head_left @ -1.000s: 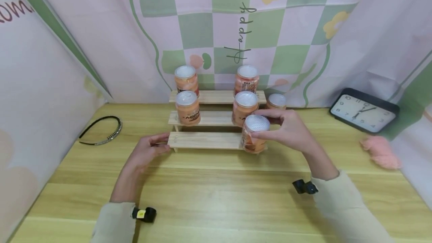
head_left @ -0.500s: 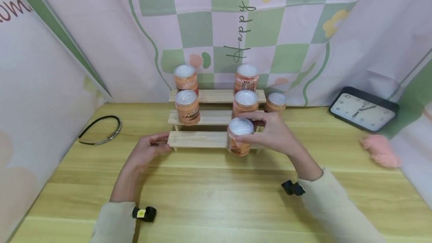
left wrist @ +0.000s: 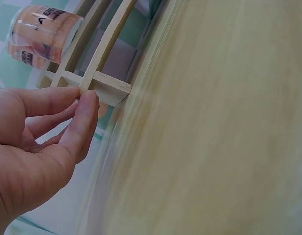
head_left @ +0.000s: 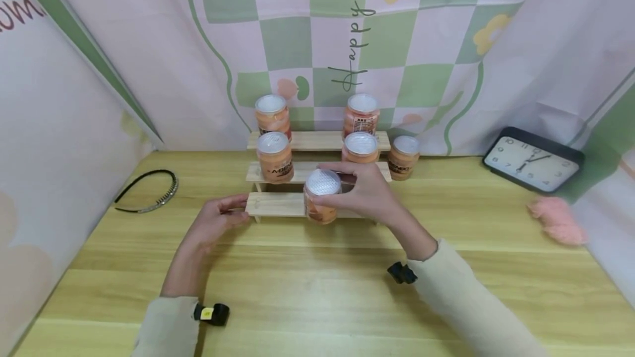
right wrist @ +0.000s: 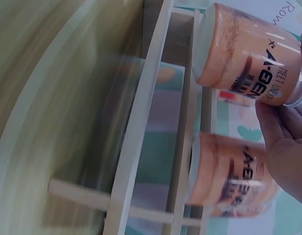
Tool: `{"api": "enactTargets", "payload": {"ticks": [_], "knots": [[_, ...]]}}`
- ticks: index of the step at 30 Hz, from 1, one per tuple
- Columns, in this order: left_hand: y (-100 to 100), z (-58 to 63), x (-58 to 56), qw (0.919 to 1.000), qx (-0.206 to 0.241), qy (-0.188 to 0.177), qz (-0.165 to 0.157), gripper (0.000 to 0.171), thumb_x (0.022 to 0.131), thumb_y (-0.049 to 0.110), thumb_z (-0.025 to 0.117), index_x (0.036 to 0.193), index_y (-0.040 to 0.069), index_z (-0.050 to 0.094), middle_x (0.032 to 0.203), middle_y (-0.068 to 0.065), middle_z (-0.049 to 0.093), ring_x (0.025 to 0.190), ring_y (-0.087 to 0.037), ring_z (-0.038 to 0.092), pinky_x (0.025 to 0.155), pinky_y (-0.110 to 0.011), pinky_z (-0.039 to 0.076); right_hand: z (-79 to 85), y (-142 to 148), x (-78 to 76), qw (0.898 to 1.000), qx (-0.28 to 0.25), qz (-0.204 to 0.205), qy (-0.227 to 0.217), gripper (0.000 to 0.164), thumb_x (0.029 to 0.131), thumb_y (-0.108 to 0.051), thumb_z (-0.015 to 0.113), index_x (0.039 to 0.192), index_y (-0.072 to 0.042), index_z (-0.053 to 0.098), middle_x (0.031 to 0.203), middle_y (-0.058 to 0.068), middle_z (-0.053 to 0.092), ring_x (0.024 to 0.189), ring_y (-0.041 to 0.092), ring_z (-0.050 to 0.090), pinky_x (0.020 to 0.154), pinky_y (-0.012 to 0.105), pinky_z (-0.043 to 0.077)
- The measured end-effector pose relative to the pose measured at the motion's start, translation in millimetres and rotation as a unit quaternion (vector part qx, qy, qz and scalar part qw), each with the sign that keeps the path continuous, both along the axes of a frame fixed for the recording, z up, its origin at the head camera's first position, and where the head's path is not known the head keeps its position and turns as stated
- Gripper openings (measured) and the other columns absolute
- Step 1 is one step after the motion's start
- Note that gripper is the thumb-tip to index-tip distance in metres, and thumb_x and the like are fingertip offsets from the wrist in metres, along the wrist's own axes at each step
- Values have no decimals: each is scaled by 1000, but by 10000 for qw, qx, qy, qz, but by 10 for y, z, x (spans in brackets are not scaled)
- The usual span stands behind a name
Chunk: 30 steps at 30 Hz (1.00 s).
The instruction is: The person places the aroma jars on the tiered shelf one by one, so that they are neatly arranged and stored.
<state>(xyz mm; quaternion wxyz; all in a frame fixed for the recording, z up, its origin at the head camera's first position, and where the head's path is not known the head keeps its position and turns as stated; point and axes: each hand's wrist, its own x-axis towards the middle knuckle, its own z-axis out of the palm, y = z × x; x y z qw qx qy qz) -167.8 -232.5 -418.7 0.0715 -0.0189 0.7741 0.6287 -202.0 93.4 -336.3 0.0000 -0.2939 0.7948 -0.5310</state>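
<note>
My right hand [head_left: 369,194] holds an orange-labelled jar [head_left: 322,196] with a clear ridged lid, over the lowest step near its middle. In the right wrist view, this jar [right wrist: 251,56] appears raised above the lowest step, gripped near its lid end. My left hand [head_left: 213,222] pinches the left end of the three-step wooden display rack [head_left: 275,204]. The left wrist view shows the thumb and fingers of that hand [left wrist: 40,152] at the end of the lowest plank. Similar jars stand on the middle step at left [head_left: 275,158] and right, the right jar [head_left: 360,147] partly hidden.
On the top step stand a left jar [head_left: 272,114] and a right jar [head_left: 362,114]. Another jar [head_left: 404,157] sits on the table right of the rack. A headband [head_left: 149,191] lies left; a clock [head_left: 533,160] and pink fluffy item [head_left: 558,220] lie right. A patterned curtain hangs behind.
My right hand has moved left with the jar, from the lowest step's right end to about its middle. The jar right of the rack shows more fully. My left hand stays in place.
</note>
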Motion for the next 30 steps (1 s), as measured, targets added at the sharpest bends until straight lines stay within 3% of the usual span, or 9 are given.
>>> {"api": "enactTargets", "payload": {"ticks": [11, 21, 30], "knots": [[-7, -20, -17, 10000, 65, -5, -28, 51, 94, -6, 64, 144, -4, 52, 134, -24, 59, 109, -25, 62, 88, -28, 56, -68, -305, -8, 9989, -255, -149, 351, 51, 74, -19, 93, 118, -2, 74, 107, 9, 74, 92, 20, 72, 77, 33, 61], [-16, -31, -15, 9999, 95, 42, -92, 52, 94, -6, 64, 144, -6, 51, 133, -26, 58, 109, -26, 61, 88, -28, 55, -121, -501, -5, 9945, 250, -445, 917, 56, 73, -31, 94, 119, -8, 75, 110, 3, 75, 89, 12, 68, 72, 37, 58], [-27, -18, -9, 9999, 63, -3, -97, 52, 94, -6, 64, 144, -5, 51, 133, -25, 59, 109, -27, 61, 88, -27, 54, -197, -706, -16, 9882, 231, -461, 1442, 55, 73, -30, 94, 116, -2, 73, 111, 7, 74, 89, 12, 68, 71, 28, 57]]}}
